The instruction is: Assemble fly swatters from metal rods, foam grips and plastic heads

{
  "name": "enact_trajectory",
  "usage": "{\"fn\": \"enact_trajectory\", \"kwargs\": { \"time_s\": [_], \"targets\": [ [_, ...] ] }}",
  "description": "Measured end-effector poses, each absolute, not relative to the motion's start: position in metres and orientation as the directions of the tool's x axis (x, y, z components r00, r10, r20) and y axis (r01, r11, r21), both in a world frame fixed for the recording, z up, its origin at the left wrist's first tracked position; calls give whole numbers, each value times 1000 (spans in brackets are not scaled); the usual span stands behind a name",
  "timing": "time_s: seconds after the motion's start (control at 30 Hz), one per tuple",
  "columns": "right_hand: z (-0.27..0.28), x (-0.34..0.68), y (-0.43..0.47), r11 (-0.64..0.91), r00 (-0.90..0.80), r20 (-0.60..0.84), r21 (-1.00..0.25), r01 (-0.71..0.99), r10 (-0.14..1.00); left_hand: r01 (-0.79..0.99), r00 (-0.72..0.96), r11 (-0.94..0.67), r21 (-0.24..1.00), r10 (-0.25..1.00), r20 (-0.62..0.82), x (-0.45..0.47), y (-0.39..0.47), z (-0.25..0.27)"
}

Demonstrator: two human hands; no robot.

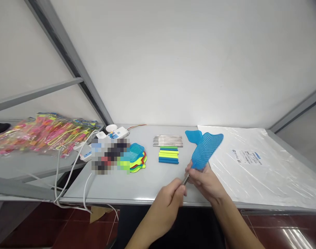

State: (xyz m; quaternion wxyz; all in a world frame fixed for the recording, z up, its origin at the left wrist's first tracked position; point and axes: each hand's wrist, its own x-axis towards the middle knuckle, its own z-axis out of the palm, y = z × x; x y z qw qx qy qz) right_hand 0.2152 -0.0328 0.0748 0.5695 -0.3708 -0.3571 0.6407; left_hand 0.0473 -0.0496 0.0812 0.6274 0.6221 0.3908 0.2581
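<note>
My right hand is closed on the narrow base of a blue perforated fly swatter head, which points up and to the right. Fingers of my left hand are wrapped round a thin metal rod. The rod's far end meets the swatter head's base inside my right hand; how far it goes in is hidden. Behind the held head, another blue swatter head lies on the table. Beyond my left hand lie a row of metal rods and several green, yellow and blue handle tubes.
Left of the tubes is a pile of coloured swatter heads, partly under a pixelated patch. White power strips and cables run along the left. Bagged colourful goods lie farther left. A white plastic package covers the table's right side.
</note>
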Motion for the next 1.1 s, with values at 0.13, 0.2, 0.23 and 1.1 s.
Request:
{"fn": "enact_trajectory", "kwargs": {
  "time_s": [0.13, 0.2, 0.23, 1.1],
  "targets": [
    [79, 204, -38, -71, 36, -105, -852, -519, 994, 316, 473, -104, 943, 879, -62, 50, -55, 93],
    [81, 199, -41, -84, 36, -124, -827, -556, 992, 291, 465, -91, 953, 883, -58, 52, -58, 94],
    [82, 197, -42, -93, 31, -135, -813, -575, 990, 238, 475, -36, 971, 876, -84, 52, -60, 92],
    [79, 200, -9, 134, 402, -71, -879, -458, 913, -43, 625, 332, 942, 745, -234, 44, -42, 54]
  ]
}}
